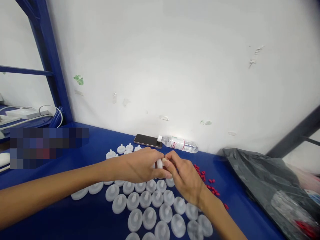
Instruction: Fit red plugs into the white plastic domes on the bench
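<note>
My left hand (141, 165) is closed around a white plastic spouted cap (159, 163), held above the blue tabletop. Thumb and fingertips of my right hand (186, 178) are pinched together against the cap's right side. Whatever lies between those right fingertips is hidden. Beneath and around both hands stand several more translucent white spouted caps (149, 218), round discs with a pointed nozzle in the middle. Small red pieces (201, 176) lie scattered to the right of my right hand.
A phone (147, 141) and a clear plastic bottle (178, 143) lie by the white wall. On the right is a dark grey plastic bag (260, 173) beside a clear bag (292, 210) with red pieces. A blue metal frame (50, 50) rises at left, near white cables.
</note>
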Available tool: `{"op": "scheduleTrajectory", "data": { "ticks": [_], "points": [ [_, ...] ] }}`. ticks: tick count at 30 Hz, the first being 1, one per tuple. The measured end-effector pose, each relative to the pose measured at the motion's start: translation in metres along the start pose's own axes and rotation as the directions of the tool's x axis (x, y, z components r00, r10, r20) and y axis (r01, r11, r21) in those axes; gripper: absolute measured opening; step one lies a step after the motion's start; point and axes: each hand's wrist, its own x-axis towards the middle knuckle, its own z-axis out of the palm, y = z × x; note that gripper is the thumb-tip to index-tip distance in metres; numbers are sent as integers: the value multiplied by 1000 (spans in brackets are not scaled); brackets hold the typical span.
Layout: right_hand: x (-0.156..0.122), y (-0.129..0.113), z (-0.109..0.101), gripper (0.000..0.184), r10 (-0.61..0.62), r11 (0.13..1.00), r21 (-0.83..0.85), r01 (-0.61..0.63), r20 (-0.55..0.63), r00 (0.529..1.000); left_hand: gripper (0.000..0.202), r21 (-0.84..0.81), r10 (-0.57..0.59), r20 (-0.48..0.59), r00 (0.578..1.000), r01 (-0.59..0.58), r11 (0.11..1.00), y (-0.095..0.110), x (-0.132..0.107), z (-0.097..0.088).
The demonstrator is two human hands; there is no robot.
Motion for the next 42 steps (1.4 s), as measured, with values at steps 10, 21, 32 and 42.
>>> {"op": "scheduleTrajectory", "data": {
  "ticks": [10, 21, 32, 42],
  "points": [
    [1, 2, -22, 40, -155, 987, 45, 156, -20, 988, 42, -336, 26, 82, 996, 3, 942, 4, 0, 1],
    [-8, 62, -64, 30, 172, 926, -348, -150, 35, 984, 25, -193, -207, -144, 968, 178, 965, -11, 8, -2],
    [-6, 28, -44, 38, 94, 919, -388, -76, 27, 995, 57, -509, -90, -54, 995, 50, 859, -27, 18, 16],
    [-2, 20, -20, 31, -18, 926, -372, -71, -231, 973, 39, -485, -127, -490, 863, -148, 862, 0, 8, 21]
  ]
}}
